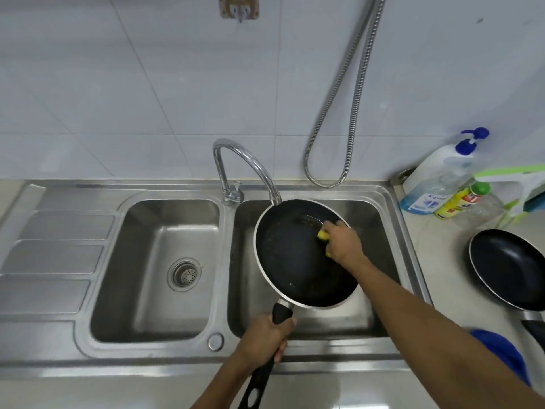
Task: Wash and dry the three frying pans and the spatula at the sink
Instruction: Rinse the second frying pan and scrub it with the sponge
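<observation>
A black frying pan (295, 261) with a pale rim hangs tilted over the right basin of the steel sink (230, 290), under the tap spout. My left hand (265, 338) grips its black handle near the front rim. My right hand (343, 242) presses a yellow sponge (323, 235) against the far right of the pan's inside. A second black frying pan (507, 267) rests on the counter to the right, its handle running off the frame's lower right edge. I see no third pan and no spatula.
The curved chrome tap (244, 163) arches over the pan's far rim. A metal hose (336, 137) hangs down the tiled wall. Detergent bottles (442, 178) and a green-and-white tool stand at the back right. A blue object (501, 349) lies behind my right forearm. The left basin holds only its drain strainer (184, 274).
</observation>
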Tool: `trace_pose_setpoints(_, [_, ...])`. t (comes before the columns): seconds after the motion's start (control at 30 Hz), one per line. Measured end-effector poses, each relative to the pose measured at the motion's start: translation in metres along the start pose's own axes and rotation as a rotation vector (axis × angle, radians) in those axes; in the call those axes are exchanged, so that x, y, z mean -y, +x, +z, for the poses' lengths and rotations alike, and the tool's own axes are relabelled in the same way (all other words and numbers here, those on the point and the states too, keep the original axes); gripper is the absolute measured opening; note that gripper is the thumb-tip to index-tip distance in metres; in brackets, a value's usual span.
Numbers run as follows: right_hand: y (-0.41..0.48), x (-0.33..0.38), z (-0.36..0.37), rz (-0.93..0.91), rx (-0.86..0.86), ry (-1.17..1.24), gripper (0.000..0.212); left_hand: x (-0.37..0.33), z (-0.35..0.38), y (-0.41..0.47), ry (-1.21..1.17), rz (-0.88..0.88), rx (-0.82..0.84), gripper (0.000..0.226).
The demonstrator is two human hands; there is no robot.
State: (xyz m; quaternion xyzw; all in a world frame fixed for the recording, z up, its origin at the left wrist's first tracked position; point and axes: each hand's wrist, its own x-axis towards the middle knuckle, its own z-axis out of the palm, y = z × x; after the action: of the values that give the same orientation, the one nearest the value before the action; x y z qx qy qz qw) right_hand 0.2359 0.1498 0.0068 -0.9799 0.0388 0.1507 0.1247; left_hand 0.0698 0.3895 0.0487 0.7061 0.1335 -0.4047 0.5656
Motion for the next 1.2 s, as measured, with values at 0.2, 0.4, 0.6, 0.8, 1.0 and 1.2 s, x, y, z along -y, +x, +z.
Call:
trace_pose_setpoints(0.2, [0.006,0.098,0.010,-0.211,-0.049,0.190,0.043,-0.010,-0.002,0.002,0.099,0.014,-0.005,0.031])
trace_pose_setpoints(0.4, [-0.048,0.083,0.036,-0.306,0.254,0.185,0.039,-0.009,-0.001,0.009,-0.043,-0.033,-0.090,0.031])
trace_pose_setpoints(0.6, [-0.037,0.025,0.032,-0.018,0.306,0.133,0.041,-0.006,0.009,0.012,-0.023,-0.025,-0.200,0.035])
trace_pose_setpoints(0.8, [-0.028,0.055,0.027,0.089,0.108,0.262,0.040,-0.010,0.012,0.011,0.042,0.000,-0.208,0.033])
trace_pose_setpoints(1.0, [-0.055,0.097,0.037,-0.221,0.144,0.289,0.042,-0.009,0.007,0.010,0.099,-0.005,-0.234,0.034])
trace_pose_setpoints(1.2, [-0.051,0.049,0.036,-0.095,0.298,0.160,0.027,0.002,0.008,0.011,0.192,-0.042,-0.327,0.029])
